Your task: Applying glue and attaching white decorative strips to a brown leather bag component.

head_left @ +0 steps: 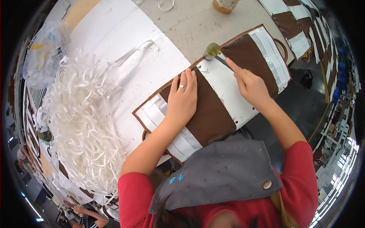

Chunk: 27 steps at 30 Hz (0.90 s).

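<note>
A long bag panel (211, 106) lies unfolded across the table edge, brown at two sections with a white strip between and white bands near both ends. Brown loop handles show at its ends, one (280, 49) at the far right. My left hand (183, 93) rests flat on the left brown section, fingertips at the panel's far edge. In my right hand (253, 85) is a small hammer with a yellowish head (211, 51), its head over the far edge of the white strip. Small dark rivets (237, 122) dot the strip's corners.
A big heap of white ribbon strips (83, 125) covers the left of the white board (144, 34). Behind it sits a clear plastic bag (45, 53). A jar of amber stuff (225, 5) stands at the far edge. More brown-and-white panels (289, 24) lie far right. Another person's arm (91, 216) shows lower left.
</note>
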{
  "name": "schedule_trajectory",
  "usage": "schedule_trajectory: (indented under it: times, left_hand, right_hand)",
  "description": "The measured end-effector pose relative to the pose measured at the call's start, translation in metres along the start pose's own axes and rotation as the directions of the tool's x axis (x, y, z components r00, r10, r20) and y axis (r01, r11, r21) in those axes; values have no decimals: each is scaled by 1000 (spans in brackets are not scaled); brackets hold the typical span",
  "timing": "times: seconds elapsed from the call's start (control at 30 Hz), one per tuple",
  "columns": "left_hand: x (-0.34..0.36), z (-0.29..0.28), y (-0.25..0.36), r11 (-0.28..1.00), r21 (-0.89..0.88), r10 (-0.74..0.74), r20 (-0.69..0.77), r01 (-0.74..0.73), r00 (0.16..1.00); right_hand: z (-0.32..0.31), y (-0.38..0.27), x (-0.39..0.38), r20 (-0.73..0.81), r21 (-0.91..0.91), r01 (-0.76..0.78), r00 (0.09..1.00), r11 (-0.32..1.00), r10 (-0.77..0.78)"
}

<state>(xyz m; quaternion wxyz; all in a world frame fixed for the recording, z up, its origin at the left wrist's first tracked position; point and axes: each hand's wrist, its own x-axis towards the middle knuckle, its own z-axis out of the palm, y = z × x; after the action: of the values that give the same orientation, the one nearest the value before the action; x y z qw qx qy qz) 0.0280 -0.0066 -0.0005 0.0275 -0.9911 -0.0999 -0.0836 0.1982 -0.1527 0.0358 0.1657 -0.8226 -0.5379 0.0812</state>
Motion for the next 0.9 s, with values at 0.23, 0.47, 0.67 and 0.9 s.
schedule_trajectory:
  times: [0.23,0.47,0.67,0.9]
  left_hand:
    - [-15,11,1,906,-394,-194,-66,153,979]
    - [-16,5,-2,845,-497,-260,-62,196,964]
    - [-17,6,-5,697,-656,-363,27,290,932]
    - [-14,1,-6,819,-531,-296,-66,218,953]
  right_hand:
    - [-1,-32,16,-221,142,221,957,965,-187]
    - [-14,-37,26,-147,57,177,975,983,-167]
    - [-5,-31,16,195,-101,121,976,988,-99]
    - [-9,-36,15,58,65,68,996,996,-72]
